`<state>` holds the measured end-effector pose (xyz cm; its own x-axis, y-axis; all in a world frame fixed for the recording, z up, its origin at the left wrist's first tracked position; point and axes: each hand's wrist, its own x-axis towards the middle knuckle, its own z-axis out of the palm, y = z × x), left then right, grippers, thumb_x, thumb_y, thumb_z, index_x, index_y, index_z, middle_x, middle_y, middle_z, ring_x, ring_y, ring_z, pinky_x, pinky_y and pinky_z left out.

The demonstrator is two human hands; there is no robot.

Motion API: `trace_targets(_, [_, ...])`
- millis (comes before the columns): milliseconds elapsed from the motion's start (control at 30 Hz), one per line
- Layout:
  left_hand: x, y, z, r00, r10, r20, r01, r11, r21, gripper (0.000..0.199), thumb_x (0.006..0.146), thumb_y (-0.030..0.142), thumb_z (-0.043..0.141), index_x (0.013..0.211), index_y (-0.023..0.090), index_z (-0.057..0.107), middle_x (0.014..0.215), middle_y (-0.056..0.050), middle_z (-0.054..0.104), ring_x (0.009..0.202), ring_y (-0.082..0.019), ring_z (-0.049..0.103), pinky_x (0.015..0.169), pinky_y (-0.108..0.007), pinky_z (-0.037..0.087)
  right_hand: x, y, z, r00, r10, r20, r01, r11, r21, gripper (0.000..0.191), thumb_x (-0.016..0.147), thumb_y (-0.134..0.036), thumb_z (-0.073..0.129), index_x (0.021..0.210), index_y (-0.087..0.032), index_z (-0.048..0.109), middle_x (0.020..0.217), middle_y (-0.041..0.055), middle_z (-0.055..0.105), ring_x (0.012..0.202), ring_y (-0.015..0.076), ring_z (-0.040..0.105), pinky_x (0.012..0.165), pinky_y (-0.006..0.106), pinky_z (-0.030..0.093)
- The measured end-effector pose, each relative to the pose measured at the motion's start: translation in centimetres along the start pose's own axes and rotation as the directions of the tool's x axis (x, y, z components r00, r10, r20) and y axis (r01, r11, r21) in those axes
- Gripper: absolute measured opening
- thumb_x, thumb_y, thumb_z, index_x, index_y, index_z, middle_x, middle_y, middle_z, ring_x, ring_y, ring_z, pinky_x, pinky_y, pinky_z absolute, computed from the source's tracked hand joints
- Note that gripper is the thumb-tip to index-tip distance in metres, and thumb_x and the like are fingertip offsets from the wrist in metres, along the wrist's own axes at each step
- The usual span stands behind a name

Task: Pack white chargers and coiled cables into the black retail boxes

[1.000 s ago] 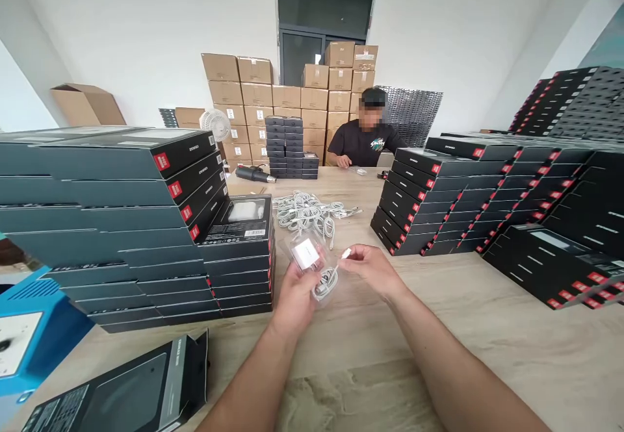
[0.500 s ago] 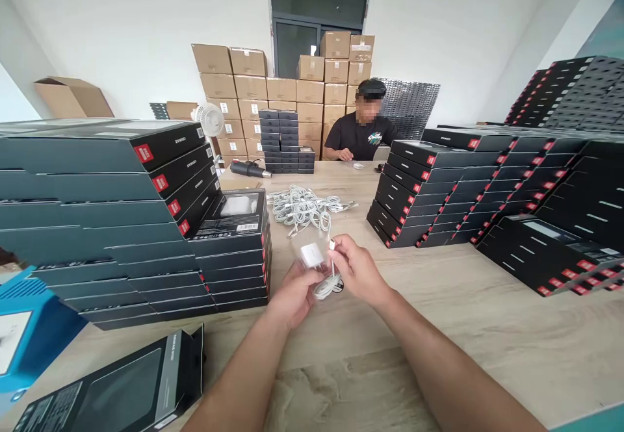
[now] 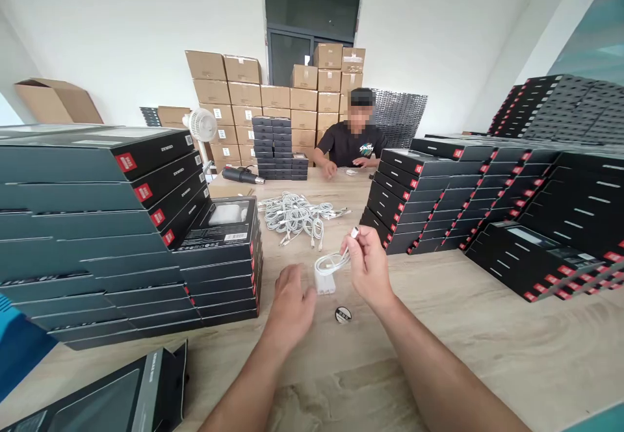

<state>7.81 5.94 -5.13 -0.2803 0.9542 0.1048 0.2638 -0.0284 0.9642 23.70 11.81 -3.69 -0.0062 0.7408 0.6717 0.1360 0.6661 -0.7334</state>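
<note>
My right hand point(image 3: 370, 266) pinches a white USB cable point(image 3: 327, 263) near one end, and its connector sticks up above the fingers. The cable's loop hangs to the left, in front of a white charger point(image 3: 325, 284) on the table. Beside that charger, on its left, my left hand point(image 3: 291, 302) is open, palm down, with thumb and fingers apart and nothing visible in it. A small round black-and-white disc point(image 3: 343, 315) lies nearer to me. Farther off is a tangled pile of white cables point(image 3: 295, 214).
Stacks of black boxes stand left point(image 3: 219, 269) and right point(image 3: 414, 204) on the wooden table point(image 3: 351, 380). An opened black box point(image 3: 117, 393) lies front left. At the far side are a heat gun point(image 3: 242, 175), a white fan point(image 3: 201, 124) and a seated person point(image 3: 353, 139); cartons point(image 3: 244, 94) are behind.
My left hand has let go of the charger, which now rests on the table. My right hand has drawn the cable up and to the right. The disc has come into fuller view.
</note>
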Motion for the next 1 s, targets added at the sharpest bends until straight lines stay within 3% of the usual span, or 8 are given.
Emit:
trace_targets(133, [-0.7,1.4,-0.4,0.991,0.123,0.045,-0.112,0.972,-0.205,0.031,0.077,0.018,0.059,0.106,0.025,0.068,0.116,-0.006,0.067,0.104,-0.024,0.061,0.089,-0.031,0.045,-0.3,-1.2,0.1,0.999,0.031,0.021,-0.031,1.000,-0.001,0.015,0.096,-0.039,0.052,0.100,-0.025,0.049,0.078,0.0017,0.061,0.072,0.0187,0.059,0.072,0.034,0.047])
trace_targets(233, [-1.0,1.9,-0.6,0.953,0.261,0.151,-0.222,0.946,-0.236,0.019,0.075,0.019,0.069,0.093,0.024,0.071,0.104,-0.003,0.069,0.081,-0.017,0.061,0.070,-0.025,0.045,0.2,-1.2,0.2,0.978,0.208,-0.017,-0.206,0.976,0.073,0.026,0.088,-0.045,0.063,0.097,-0.023,0.055,0.074,0.0016,0.064,0.064,0.0172,0.058,0.064,0.032,0.046])
trace_targets(333, [-0.8,1.8,-0.7,0.948,0.215,0.236,-0.161,0.961,-0.227,0.007,0.080,0.028,0.069,0.085,0.022,0.069,0.084,-0.001,0.069,0.066,-0.013,0.058,0.064,-0.024,0.045,1.0,-0.4,0.0,0.884,0.465,0.042,-0.459,0.851,0.253,0.040,0.074,-0.051,0.075,0.094,-0.020,0.060,0.070,0.0008,0.065,0.055,0.0141,0.052,0.052,0.028,0.039])
trace_targets(400, [-0.5,1.6,-0.7,0.949,0.142,0.280,-0.049,0.948,-0.315,0.016,0.082,0.035,0.070,0.084,0.020,0.068,0.080,-0.002,0.070,0.068,-0.015,0.061,0.066,-0.026,0.049,1.3,0.0,-0.3,0.814,0.562,0.149,-0.574,0.737,0.357,0.044,0.068,-0.052,0.079,0.093,-0.019,0.064,0.074,0.0012,0.067,0.055,0.0127,0.052,0.049,0.025,0.034])
trace_targets(500, [0.0,1.1,-0.7,0.952,0.044,0.304,0.115,0.867,-0.485,0.027,0.076,0.041,0.077,0.084,0.017,0.067,0.084,-0.004,0.072,0.075,-0.017,0.066,0.071,-0.029,0.054,1.3,0.2,-0.5,0.757,0.554,0.348,-0.654,0.639,0.406,0.039,0.070,-0.051,0.080,0.088,-0.018,0.069,0.081,0.0029,0.070,0.065,0.0133,0.056,0.050,0.023,0.030])
trace_targets(600, [0.1,0.8,-0.7,0.953,-0.002,0.302,0.176,0.815,-0.552,0.033,0.071,0.042,0.082,0.083,0.016,0.066,0.084,-0.003,0.071,0.076,-0.015,0.068,0.076,-0.029,0.057,1.0,0.1,-0.4,0.711,0.505,0.489,-0.697,0.599,0.395,0.035,0.069,-0.048,0.082,0.084,-0.017,0.072,0.083,0.0040,0.071,0.071,0.0136,0.057,0.050,0.023,0.028])
trace_targets(800, [0.2,0.8,-0.9,0.956,0.018,0.293,0.174,0.769,-0.615,0.038,0.066,0.038,0.087,0.085,0.018,0.060,0.088,-0.001,0.072,0.073,-0.015,0.071,0.070,-0.027,0.057,0.9,0.0,0.2,0.686,0.557,0.467,-0.727,0.508,0.462,0.033,0.061,-0.039,0.088,0.079,-0.016,0.072,0.073,0.0010,0.066,0.061,0.0099,0.050,0.048,0.022,0.026])
trace_targets(1000, [0.5,0.8,-1.1,0.979,0.054,0.198,0.071,0.814,-0.576,0.038,0.068,0.036,0.085,0.085,0.021,0.055,0.085,0.001,0.070,0.072,-0.018,0.073,0.062,-0.027,0.057,1.0,-0.3,0.4,0.676,0.549,0.492,-0.734,0.449,0.509,0.033,0.059,-0.037,0.089,0.075,-0.018,0.067,0.067,-0.0011,0.063,0.057,0.0098,0.048,0.048,0.023,0.028])
